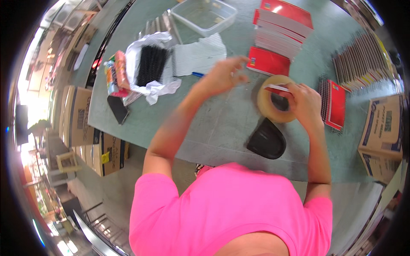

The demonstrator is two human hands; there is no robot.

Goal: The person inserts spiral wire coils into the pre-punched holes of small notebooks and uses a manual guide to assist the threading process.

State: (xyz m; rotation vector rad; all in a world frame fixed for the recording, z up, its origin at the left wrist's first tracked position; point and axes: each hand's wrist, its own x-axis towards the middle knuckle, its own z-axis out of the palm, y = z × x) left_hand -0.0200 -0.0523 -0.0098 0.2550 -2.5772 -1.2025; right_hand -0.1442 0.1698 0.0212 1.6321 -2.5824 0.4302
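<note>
My right hand (306, 102) grips a thin red-covered notebook (277, 90), seen almost edge-on. It is above a large roll of tan packing tape (264, 102). My left hand (223, 77), slightly blurred, is raised over the table with its fingers apart and nothing visible in them. Close to its fingertips is a red notebook (270, 62) lying in front of a tall stack of red-covered notebooks (284, 27). Nearer to me, a black curved object (268, 138) rests beside the tape; I cannot tell its kind.
Black spiral coils (151, 65) lie in white wrapping at left, by a lined sheet (200, 55), a blue pen (197, 74) and a phone (117, 109). A clear plastic tub (205, 18) stands behind. At right are spiral-bound notebooks (362, 62), red ones (335, 103) and a carton (382, 128).
</note>
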